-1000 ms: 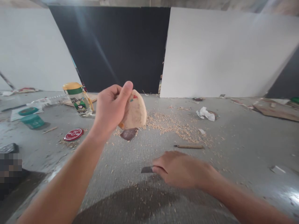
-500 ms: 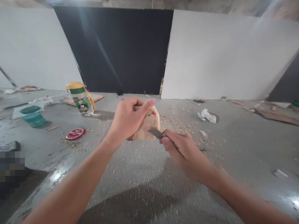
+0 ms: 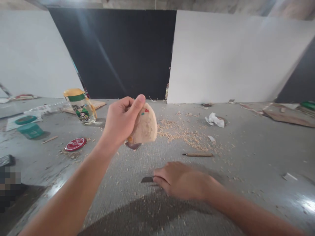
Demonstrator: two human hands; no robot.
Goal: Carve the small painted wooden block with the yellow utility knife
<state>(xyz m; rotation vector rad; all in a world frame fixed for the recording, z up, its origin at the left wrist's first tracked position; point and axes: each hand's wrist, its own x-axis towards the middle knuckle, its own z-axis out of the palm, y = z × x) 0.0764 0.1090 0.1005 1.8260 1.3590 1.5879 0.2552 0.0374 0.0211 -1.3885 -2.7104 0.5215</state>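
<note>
Beyond and to the left of the right hand (image 3: 182,180), head view: pale rounded piece (image 3: 146,126) held up by the left hand (image 3: 120,123), thumb on its near face, other fingers partly hidden. Right hand closed round a knife (image 3: 147,179), handle covered, blade pointing left, well apart from the piece; contact with the surface below cannot be told. Judged risks: an overrunning stroke could nick the left fingers, since some sit out of sight; the one-sided grip may let the piece twist under blade pressure. Slim wooden-handled tool (image 3: 199,155) lies just beyond the right hand; a careless sweep could set it rolling into the shavings (image 3: 169,129) farther out.
</note>
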